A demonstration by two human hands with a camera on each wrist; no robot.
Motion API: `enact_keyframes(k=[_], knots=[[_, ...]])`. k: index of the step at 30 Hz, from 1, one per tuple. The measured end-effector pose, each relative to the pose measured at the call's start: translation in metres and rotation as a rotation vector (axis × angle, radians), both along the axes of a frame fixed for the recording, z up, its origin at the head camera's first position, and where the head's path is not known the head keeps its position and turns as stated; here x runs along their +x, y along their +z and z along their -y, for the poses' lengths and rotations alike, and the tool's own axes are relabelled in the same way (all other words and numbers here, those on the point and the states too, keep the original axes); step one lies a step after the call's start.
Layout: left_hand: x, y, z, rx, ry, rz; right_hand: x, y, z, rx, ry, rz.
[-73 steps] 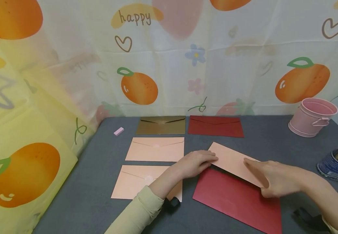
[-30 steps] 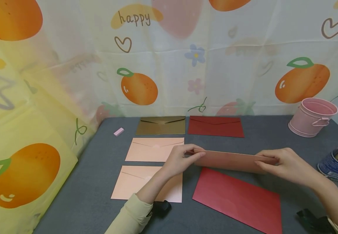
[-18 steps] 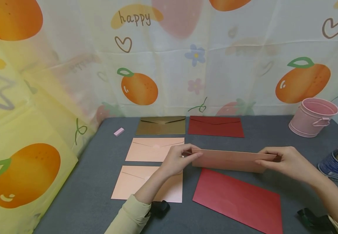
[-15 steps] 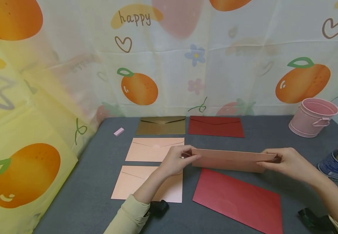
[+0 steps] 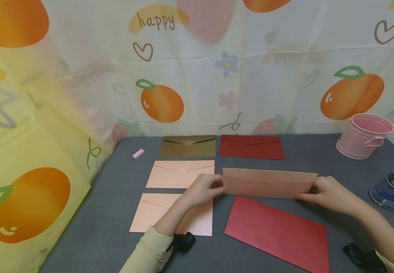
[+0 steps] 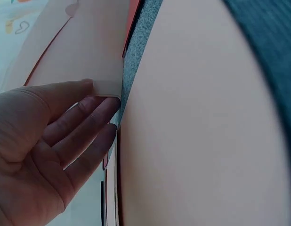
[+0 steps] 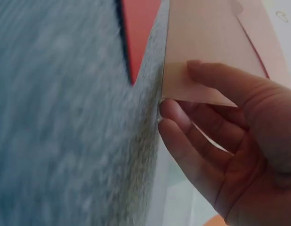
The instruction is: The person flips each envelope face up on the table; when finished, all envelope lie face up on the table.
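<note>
A pink envelope point(image 5: 268, 184) stands tilted up on its long edge, its near face in shade. My left hand point(image 5: 204, 189) pinches its left end; in the left wrist view the thumb lies on the face and the fingers are behind. At the other end my right hand point(image 5: 330, 193) pinches the lower right corner between thumb and fingers, as the right wrist view also shows. Just in front lies a large red envelope point(image 5: 279, 231), flat and slanted. Two more pink envelopes lie to the left, the upper one point(image 5: 180, 174) whole, the lower one point(image 5: 159, 214) partly behind my left arm.
A gold envelope point(image 5: 186, 149) and a dark red envelope point(image 5: 251, 148) lie along the back edge. A small pink block point(image 5: 138, 153) is at the back left. On the right stand a pink bucket point(image 5: 360, 140) and a blue pot point(image 5: 393, 195) holding sticks.
The pink envelope was flat and slanted over the red one, then was lifted and tipped up. Both hands have since slid lower on its ends, and more of its face shows.
</note>
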State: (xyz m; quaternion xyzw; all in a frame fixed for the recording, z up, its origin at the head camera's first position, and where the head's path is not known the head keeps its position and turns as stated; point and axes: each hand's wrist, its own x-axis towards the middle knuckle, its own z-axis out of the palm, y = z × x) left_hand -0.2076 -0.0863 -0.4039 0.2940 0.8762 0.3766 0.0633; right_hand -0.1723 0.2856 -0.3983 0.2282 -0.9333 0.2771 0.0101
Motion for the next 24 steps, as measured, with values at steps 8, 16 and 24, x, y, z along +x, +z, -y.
enact_keyframes(k=[8,16,24], knots=[[0.0,-0.002,0.003,0.12,0.171,0.098,-0.005,0.008,0.011,-0.095,-0.104,0.151],[-0.002,-0.003,0.0,0.302,0.295,0.217,-0.01,0.005,0.017,-0.195,-0.192,0.257],[-0.002,-0.004,0.0,0.37,0.36,0.235,-0.016,0.001,0.02,-0.145,-0.209,0.261]])
